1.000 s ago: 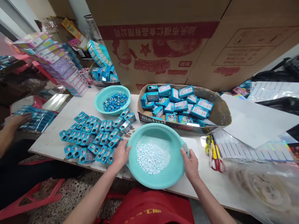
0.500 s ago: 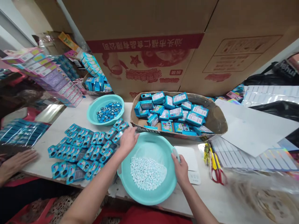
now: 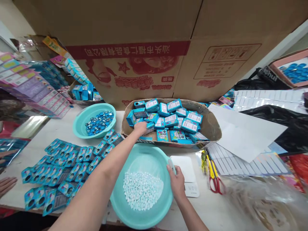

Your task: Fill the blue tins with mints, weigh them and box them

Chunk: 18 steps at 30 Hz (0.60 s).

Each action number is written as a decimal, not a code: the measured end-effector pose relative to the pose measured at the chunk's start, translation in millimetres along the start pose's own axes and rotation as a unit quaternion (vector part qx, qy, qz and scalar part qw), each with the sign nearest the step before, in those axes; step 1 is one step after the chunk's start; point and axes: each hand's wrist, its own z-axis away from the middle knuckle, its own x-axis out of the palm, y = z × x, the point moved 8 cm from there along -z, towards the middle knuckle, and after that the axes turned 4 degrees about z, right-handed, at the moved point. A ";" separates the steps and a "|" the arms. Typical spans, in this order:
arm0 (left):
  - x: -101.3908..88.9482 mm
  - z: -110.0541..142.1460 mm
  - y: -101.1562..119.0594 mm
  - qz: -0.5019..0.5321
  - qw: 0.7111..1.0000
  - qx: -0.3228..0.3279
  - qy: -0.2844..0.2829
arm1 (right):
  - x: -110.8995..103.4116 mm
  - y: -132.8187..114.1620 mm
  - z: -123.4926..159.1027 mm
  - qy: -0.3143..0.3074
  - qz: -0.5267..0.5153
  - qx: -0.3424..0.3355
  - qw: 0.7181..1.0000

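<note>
My left hand [image 3: 140, 128] reaches over the round teal basin into a long cardboard tray [image 3: 211, 126] of small blue candy boxes. Its bent fingers are at the left end of one blue box [image 3: 149, 128] and appear closed on it; the fingertips are partly hidden. My right hand [image 3: 176, 179] grips the handle at the right rim of the teal basin [image 3: 162, 205]. Many small pale mint-coloured candies [image 3: 143, 191] lie in the basin, with white powder on its wall behind them.
Rows of blue boxes with round holes [image 3: 64, 163] lie at left, below a second teal basin [image 3: 77, 123] of shiny blue pieces. At right are a white scale [image 3: 191, 189], red-handled scissors [image 3: 216, 184] and paper sheets [image 3: 252, 134]. Another person's hand [image 3: 7, 186] rests at the left edge.
My left hand has moved from beside the basin's far rim forward into the cardboard tray, onto a blue box. My right hand keeps hold of the basin. The view has shifted right.
</note>
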 end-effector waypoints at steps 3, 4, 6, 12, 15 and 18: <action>-26.9 23.6 -19.4 0.037 0.993 0.031 0.111 | -1.5 3.0 -2.3 0.013 -0.001 -0.005 1.000; -33.8 34.9 -27.0 0.092 0.983 0.056 0.146 | -4.4 2.8 -3.1 0.031 0.000 -0.013 0.999; -37.2 60.3 -42.7 0.265 0.940 0.117 0.181 | -13.4 -3.3 -1.7 0.084 0.009 -0.049 0.995; 16.4 148.0 -66.2 0.506 0.818 0.103 0.252 | -12.3 -51.9 41.4 0.104 -0.006 -0.182 0.978; 28.7 199.5 -45.6 0.381 0.839 0.176 0.346 | 14.0 -65.5 62.7 -0.015 -0.098 -0.177 0.979; 28.6 247.8 -16.6 0.189 0.814 0.345 0.428 | 19.6 -66.1 70.6 -0.045 -0.174 -0.160 0.971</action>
